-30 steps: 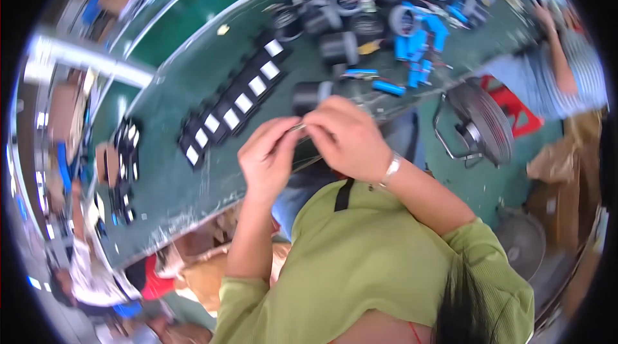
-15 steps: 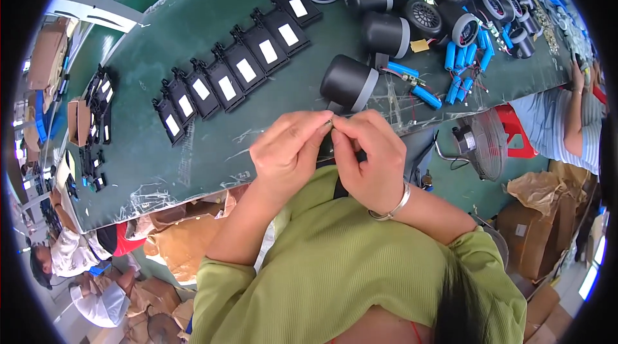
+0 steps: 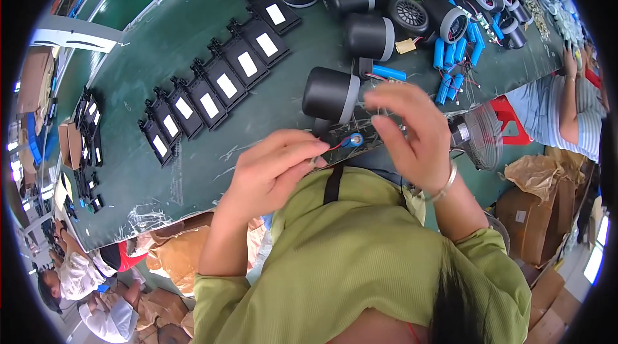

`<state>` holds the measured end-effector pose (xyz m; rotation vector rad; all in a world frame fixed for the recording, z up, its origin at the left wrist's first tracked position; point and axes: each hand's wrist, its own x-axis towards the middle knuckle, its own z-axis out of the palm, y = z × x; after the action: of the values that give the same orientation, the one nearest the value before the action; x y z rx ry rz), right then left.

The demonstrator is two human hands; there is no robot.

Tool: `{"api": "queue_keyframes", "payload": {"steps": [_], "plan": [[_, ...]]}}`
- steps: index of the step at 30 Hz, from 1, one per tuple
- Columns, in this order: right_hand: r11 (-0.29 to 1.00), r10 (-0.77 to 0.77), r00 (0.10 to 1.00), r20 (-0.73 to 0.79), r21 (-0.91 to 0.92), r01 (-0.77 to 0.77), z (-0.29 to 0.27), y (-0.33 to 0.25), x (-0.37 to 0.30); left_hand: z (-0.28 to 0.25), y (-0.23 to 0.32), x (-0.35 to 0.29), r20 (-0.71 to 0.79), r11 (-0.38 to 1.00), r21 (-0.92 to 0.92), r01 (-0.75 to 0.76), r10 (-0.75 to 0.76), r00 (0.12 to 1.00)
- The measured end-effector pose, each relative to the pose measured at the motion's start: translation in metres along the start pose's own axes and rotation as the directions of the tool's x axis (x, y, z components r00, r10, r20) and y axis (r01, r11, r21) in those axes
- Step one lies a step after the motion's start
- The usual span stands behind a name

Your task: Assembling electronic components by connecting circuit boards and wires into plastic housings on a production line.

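My left hand (image 3: 270,170) is closed in a pinch near the table's front edge. From its fingertips a thin red wire (image 3: 336,147) runs to a blue cylindrical battery cell (image 3: 353,140), seen mostly end-on. Whatever else sits inside the pinch is hidden. To the right, my right hand (image 3: 418,134) is raised with thumb and forefinger apart, and I see nothing clearly held. Just beyond both hands lies a black round housing (image 3: 327,94) with a grey rim. Part of another blue cell (image 3: 389,73) shows behind my right hand.
Several black flat cases (image 3: 226,86) with white labels form a slanted row on the green table (image 3: 212,157). Black housings (image 3: 370,36) and blue battery cells (image 3: 449,57) crowd the right. A fan (image 3: 477,138) and cardboard box (image 3: 528,209) stand beyond the table edge; co-workers sit either side.
My hands were together at the fingertips; they have parted, the right moving right and up, the left slightly down. The blue cell and red wire now show between them. The view has shifted slightly.
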<state>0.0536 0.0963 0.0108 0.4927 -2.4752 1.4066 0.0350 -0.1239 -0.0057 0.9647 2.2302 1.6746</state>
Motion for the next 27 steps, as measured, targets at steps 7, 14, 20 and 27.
{"api": "queue_keyframes", "payload": {"steps": [7, 14, 20, 27], "plan": [[0.954, -0.125, 0.932, 0.339, -0.216, 0.207, 0.017, 0.024, 0.023, -0.009, -0.012, -0.011, -0.052, 0.949, -0.311, 0.055, -0.075, 0.996], [0.989, -0.111, 0.938, 0.327, -0.059, 0.137, 0.023, -0.007, 0.042, -0.027, 0.005, -0.026, -0.117, 0.902, -0.432, -0.027, -0.027, 0.993], [0.968, -0.240, 0.940, 0.243, -0.018, 0.251, -0.003, -0.033, 0.043, -0.041, 0.053, -0.023, -0.168, 0.957, -0.201, -0.209, 0.176, 0.970], [0.884, -0.394, 0.918, 0.051, 0.296, 0.363, -0.008, -0.063, 0.043, -0.045, 0.061, -0.035, -0.189, 0.826, -0.290, -0.484, 0.446, 0.875]]}}
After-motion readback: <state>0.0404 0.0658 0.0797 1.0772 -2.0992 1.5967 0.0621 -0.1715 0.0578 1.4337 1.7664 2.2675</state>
